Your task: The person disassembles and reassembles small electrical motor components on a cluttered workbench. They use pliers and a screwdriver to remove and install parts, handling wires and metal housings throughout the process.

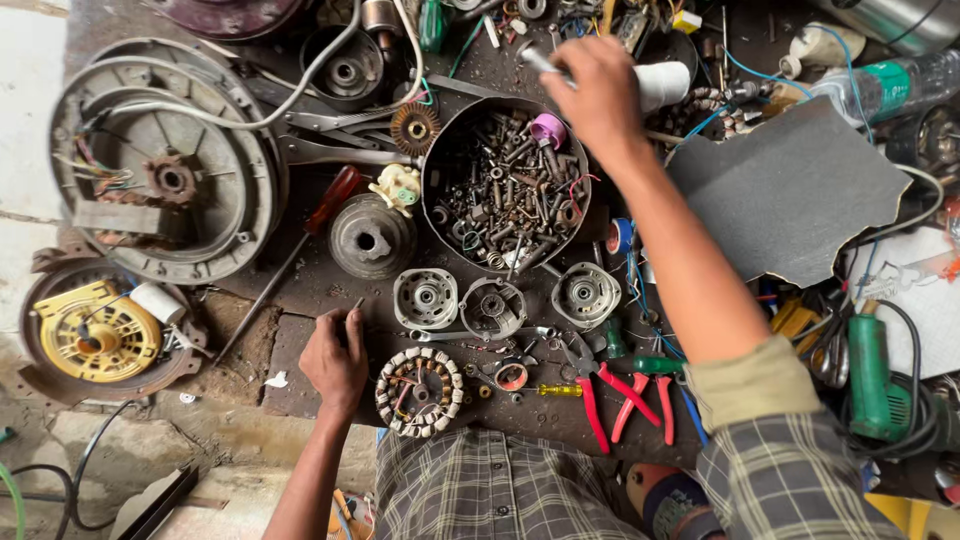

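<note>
Checked shirt (520, 495): nearest the camera, at the near edge of the counter (310, 275), with both arms reaching out from it.
Left hand (335, 360): rests near the counter's near edge, fingers curled loosely, thumb and forefinger pinched at a small dark piece too small to identify.
Stator (419, 391): a ring of pale wound coils, just beside the left hand on its right, apart from it.
Right hand (598, 92): stretched to the far side of the counter, closed around a thin pale rod-like object (540, 62) whose end sticks out to the left.
Metal bowl (505, 185): round, full of bolts, screws and springs, directly below the right hand, between the two hands.
Bearing housings (490, 300): three round grey caps in a row just near of the bowl.
Red-handled pliers (610, 395): under the right forearm, near the near edge.
Grey sheet (790, 190): right of the right arm.
Large motor casing (165, 160): at the counter's left edge, well apart from both hands.
</note>
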